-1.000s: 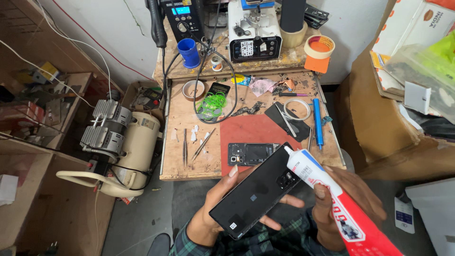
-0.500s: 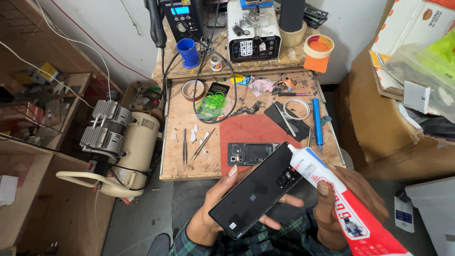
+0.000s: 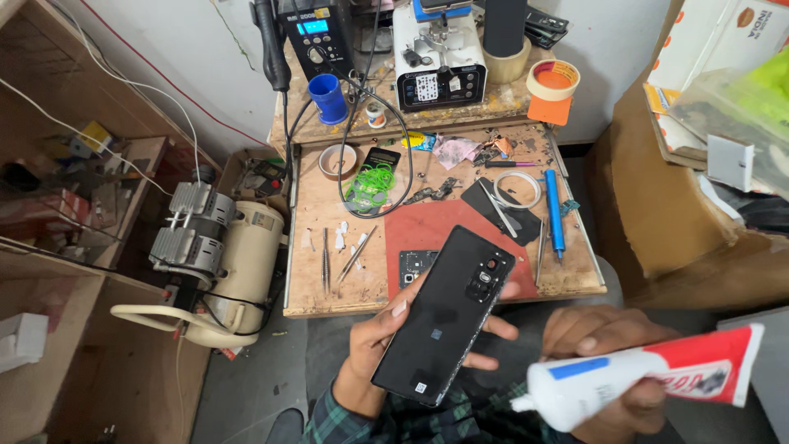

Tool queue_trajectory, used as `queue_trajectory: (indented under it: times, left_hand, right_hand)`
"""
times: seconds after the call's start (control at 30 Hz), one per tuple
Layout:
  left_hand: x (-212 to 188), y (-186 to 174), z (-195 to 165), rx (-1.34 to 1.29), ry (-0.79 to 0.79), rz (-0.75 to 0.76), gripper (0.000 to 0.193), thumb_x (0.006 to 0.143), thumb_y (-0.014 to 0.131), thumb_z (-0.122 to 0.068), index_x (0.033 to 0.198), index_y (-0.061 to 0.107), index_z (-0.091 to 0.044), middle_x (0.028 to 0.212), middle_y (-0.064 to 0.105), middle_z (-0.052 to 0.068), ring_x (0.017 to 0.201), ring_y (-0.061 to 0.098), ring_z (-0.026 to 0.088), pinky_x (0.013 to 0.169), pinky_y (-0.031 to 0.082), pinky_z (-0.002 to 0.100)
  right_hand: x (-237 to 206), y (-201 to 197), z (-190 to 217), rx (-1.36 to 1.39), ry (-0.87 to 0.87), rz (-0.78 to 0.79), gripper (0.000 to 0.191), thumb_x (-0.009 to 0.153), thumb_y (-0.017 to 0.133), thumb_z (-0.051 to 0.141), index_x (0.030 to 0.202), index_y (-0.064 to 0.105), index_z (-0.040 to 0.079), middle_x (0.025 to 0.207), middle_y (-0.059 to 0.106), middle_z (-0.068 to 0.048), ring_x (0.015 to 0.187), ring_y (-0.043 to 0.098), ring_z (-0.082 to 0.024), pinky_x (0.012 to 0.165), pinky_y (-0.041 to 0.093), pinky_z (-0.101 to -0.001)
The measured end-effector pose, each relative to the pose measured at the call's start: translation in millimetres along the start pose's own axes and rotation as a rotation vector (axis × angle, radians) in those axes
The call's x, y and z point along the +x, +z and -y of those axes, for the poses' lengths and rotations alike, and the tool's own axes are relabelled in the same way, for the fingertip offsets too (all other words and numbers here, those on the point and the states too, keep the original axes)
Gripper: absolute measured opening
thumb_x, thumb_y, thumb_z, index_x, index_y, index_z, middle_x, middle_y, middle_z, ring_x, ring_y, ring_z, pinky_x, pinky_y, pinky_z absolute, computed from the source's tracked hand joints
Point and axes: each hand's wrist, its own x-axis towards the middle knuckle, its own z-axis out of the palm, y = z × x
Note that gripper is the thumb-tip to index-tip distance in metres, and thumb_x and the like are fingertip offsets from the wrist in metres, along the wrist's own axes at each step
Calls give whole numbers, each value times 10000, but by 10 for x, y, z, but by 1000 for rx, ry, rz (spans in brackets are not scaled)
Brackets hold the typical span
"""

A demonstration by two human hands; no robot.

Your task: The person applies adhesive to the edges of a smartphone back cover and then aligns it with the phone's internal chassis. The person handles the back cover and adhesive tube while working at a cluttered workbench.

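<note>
As we look down through the head view, the only one we have, the left hand (image 3: 386, 345) holds a black phone (image 3: 448, 316) back-side up, above the lap and just near of the wooden surface (image 3: 329, 238). The fingers wrap under the phone's body from the left, with the thumb along its left edge and fingertips showing past its right edge, so this hand is closed around the phone. The phone's long axis runs diagonally, from its bottom end near and left, close to the wrist, to the camera end far and right, which overlaps the near edge of the surface.

The right hand (image 3: 604, 362) sits to the right of the phone and slightly nearer to us, gripping a white and red tube (image 3: 633, 386). The tube lies almost level, its nozzle end pointing left toward the phone's lower right edge and its red tail reaching out to the right. Nozzle and phone are near but apart; we see a gap between them. The right hand is the one nearer the tube's tip, and the phone lies to its left.

On the surface behind, a red mat (image 3: 427, 226) carries a dark phone part (image 3: 417, 265), with tweezers (image 3: 325, 259) to its left and a blue tool (image 3: 554, 210) at the right.
</note>
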Motion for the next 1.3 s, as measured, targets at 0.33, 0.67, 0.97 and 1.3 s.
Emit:
queue_trajectory:
  times: [0.33, 0.67, 0.97, 1.3]
  left_hand:
    - [-30, -57, 27, -179, -46, 13, 1060, 889, 798, -437, 1686, 255, 5, 1612, 253, 413, 1273, 527, 529, 994, 499, 671]
    - [-89, -54, 57, -249, -28, 24, 1154, 858, 813, -502, 1708, 218, 4, 1607, 253, 419, 1207, 572, 511, 980, 538, 644]
    - [-320, 69, -470, 349, 679, -238, 1126, 834, 860, -516, 1644, 238, -40, 1480, 370, 310, 1224, 560, 412, 938, 531, 628]
    - [-347, -23, -1700, 668, 801, -59, 856, 966, 758, -325, 1604, 279, -15, 1655, 306, 243, 1468, 448, 382, 1175, 451, 592]
  right_hand:
    - [-322, -215, -68, 95, 92, -100, 693, 860, 717, 643, 1025, 673, -29, 665, 641, -178, 576, 571, -299, 587, 445, -438]
    - [-342, -290, -109, 109, 79, -213, 707, 907, 611, 684, 1084, 625, -1, 627, 584, -155, 570, 497, -275, 590, 415, -435]
    - [518, -385, -536, 414, 488, -453, 451, 995, 634, 181, 1404, 542, 12, 1242, 644, -222, 1283, 619, -384, 1146, 502, -543]
    - [1114, -332, -2166, -683, 960, 462, 515, 894, 668, 197, 1348, 477, 46, 870, 684, -137, 738, 719, -262, 554, 572, -409]
